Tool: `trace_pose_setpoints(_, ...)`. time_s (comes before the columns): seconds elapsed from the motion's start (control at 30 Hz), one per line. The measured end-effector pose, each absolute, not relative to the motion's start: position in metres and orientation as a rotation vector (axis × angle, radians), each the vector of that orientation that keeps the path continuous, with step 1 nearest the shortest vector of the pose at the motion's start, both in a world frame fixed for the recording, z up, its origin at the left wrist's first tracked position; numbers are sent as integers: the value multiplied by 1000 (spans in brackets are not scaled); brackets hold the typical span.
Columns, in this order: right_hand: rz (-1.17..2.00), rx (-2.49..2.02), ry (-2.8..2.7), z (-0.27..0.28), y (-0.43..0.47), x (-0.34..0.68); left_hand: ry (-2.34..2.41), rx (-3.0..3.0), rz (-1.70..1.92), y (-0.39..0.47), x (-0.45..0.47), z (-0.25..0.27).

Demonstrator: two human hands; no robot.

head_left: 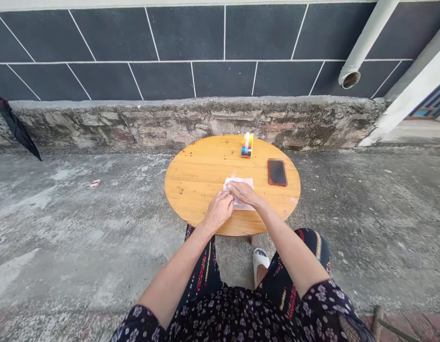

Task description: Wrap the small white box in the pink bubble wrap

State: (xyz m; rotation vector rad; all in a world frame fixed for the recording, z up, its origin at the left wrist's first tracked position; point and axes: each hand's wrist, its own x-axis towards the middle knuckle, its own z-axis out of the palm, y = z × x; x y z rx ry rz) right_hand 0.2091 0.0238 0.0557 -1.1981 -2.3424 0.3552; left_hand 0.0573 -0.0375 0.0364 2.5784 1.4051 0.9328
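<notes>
A small white sheet or packet [245,206], perhaps soft wrapping, lies on the round wooden table [191,175] in front of me. My right hand [243,193] rests flat across it, fingers stretched out to the left. At its left edge my left hand [220,210] has its fingers curled and pressed together on the material, close against the right fingertips. A clear bit sticks up at the packet's far edge. What lies under my palms is hidden.
Toward the table's far side stands a yellow and blue object [247,145], possibly a tape dispenser. A dark, red-edged rectangular thing [277,172], blurred over, lies at the right. Beyond are a stone-based wall [152,123], a pipe [364,42] and a folded umbrella [15,123].
</notes>
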Motion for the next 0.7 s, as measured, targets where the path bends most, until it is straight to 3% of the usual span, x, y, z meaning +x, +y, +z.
trace_pose_setpoints(0.37, 511, -1797, -1960, 58, -50, 294, 1414, 2547, 983, -38, 57, 29)
trace_pose_setpoints(0.7, 754, -1878, -1693, 39, -54, 262, 1388, 2555, 1008, -37, 58, 29)
